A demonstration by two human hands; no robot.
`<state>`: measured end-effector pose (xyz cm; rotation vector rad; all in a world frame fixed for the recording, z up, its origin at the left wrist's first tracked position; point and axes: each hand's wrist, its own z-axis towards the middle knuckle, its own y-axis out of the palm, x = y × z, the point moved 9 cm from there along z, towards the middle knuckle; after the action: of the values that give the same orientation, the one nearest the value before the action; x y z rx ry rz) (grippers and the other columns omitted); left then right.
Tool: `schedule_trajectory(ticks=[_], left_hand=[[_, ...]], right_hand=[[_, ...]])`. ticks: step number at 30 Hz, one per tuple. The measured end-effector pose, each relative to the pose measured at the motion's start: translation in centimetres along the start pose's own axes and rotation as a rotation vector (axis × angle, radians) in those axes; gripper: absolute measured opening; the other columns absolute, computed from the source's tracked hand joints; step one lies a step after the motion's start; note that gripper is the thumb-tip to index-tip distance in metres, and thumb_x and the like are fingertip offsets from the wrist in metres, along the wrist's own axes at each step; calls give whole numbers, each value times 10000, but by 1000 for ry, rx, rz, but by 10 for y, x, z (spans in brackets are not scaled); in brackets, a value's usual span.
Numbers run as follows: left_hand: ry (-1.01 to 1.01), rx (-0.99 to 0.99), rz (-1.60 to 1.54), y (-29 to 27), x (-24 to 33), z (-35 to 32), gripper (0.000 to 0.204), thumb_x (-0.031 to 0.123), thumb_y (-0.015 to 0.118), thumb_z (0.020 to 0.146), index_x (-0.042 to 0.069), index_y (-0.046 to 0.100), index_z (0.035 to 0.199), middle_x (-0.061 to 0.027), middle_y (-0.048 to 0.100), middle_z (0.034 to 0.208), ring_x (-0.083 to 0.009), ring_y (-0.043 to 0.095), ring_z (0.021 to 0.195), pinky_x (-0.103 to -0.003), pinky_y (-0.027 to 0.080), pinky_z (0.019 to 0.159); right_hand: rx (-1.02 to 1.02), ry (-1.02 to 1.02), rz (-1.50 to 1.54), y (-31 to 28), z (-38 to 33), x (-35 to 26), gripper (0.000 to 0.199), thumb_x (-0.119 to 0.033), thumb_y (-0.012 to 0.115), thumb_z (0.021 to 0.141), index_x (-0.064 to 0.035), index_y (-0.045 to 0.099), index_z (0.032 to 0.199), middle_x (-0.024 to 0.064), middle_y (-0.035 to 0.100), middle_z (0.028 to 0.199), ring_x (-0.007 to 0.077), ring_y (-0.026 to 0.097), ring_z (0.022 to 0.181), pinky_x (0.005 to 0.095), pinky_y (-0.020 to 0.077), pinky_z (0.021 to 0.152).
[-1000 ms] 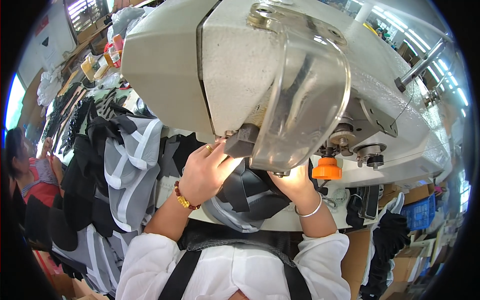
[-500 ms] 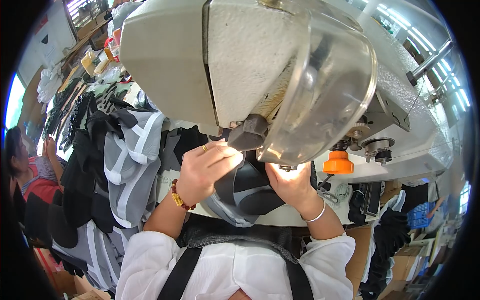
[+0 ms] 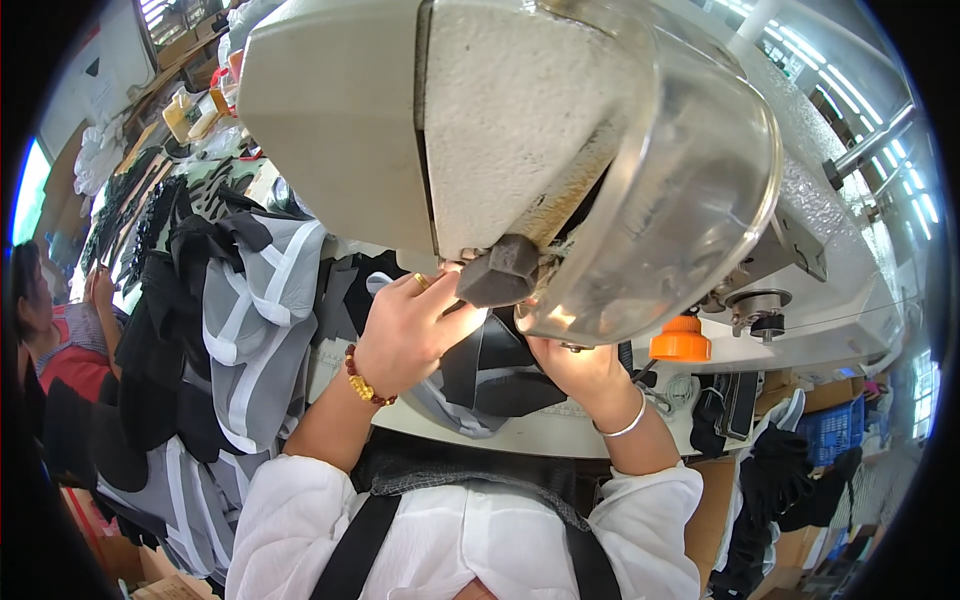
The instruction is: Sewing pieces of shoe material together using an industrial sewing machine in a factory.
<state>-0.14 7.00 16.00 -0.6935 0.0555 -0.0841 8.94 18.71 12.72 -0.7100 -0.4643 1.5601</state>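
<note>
— Up at the top of the frame, what is that big thing?

— That is a sewing machine [image 3: 400, 120]. It is cream and very close, so it fills most of the top. A clear guard [image 3: 690, 200] curves over its right side. A dark knob [image 3: 497, 272] sticks out under it, near the middle.

— Where are the hands?

— Both are in the middle, just under the machine. The left hand [image 3: 405, 325] lies flat on the cloth [image 3: 490, 370], fingers bent and pressing down. It has a gold ring [image 3: 421, 281] and a bead bracelet [image 3: 362, 378].

— And the other one?

— The right hand [image 3: 575, 365] is just right of it, under the guard. It rests on the cloth too. Its fingers go under the machine, so I cannot tell if they pinch the cloth or only push it. It wears a silver bangle [image 3: 625, 425].

— What is the cloth like?

— It is black and grey with pale stripes. It sits between the two hands, on the table [image 3: 520, 435], right below the machine.

— What else is there?

— A pile of clothes [image 3: 240, 310] hangs at the left, grey, black and white. An orange cap [image 3: 680, 340] sits at the right, beside the machine. A blue crate [image 3: 835, 425] is at the far right, low down. Another person in red [image 3: 45, 340] sits at the left edge.

— What does the sewer wear?

— A white shirt [image 3: 450, 530] with black straps, at the bottom of the frame.
</note>
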Motion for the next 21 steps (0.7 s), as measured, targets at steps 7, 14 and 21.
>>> schedule_trajectory(ticks=[7, 14, 21], left_hand=[[-35, -31, 0, 6, -9, -1, 308, 51, 638, 670, 90, 731, 960, -110, 651, 1026, -224, 568, 618, -333, 480, 565], [-556, 195, -650, 12, -46, -22, 157, 8, 734, 751, 15, 704, 905, -103, 696, 818, -291, 652, 754, -325, 524, 657], [-369, 142, -500, 4, -25, -16, 163, 45, 709, 725, 6, 704, 883, -108, 683, 825, -285, 657, 793, -348, 531, 714]], right_hand=[[44, -174, -388, -3, -2, -17, 188, -100, 773, 807, -70, 685, 971, 56, 682, 922, 262, 677, 861, 391, 515, 786], [-355, 1, -98, -9, 2, -35, 656, -177, 841, 625, -111, 610, 1235, 118, 621, 1208, 307, 581, 1124, 486, 393, 934], [-186, -26, -186, -12, -3, -66, 702, -129, 793, 572, -41, 646, 1253, 158, 630, 1276, 260, 654, 965, 486, 420, 846]])
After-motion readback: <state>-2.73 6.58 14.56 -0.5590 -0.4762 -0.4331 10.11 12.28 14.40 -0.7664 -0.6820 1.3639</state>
